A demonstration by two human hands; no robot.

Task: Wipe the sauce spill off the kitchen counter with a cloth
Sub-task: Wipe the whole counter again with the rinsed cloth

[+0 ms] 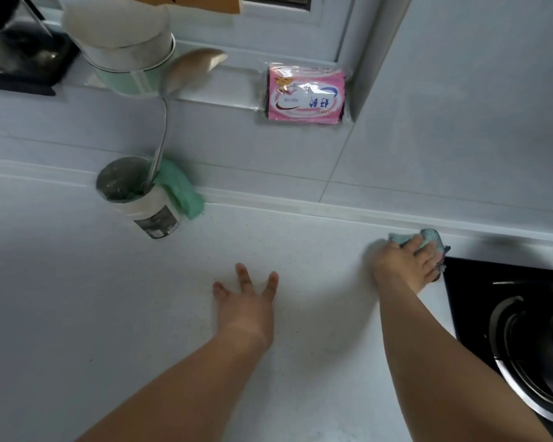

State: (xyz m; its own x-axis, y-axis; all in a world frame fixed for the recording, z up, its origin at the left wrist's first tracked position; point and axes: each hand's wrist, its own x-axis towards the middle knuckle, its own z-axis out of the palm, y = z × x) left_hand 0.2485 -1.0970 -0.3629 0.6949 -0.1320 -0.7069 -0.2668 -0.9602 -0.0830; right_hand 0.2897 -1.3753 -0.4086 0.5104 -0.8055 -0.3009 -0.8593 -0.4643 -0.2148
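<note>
Left hand (246,306) lying palm down, fingers straight and spread, forearm reaching forward from lower left. Right hand (407,263) stretching further out to right, palm down, fingers extended, pressing flat; right forearm angling up from lower right corner.

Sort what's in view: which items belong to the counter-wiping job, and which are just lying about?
In the job:
cloth under the right hand
counter
left hand, flat on the counter

Lying about:
metal cup holding a ladle
pink packet on the sill
stove
</note>
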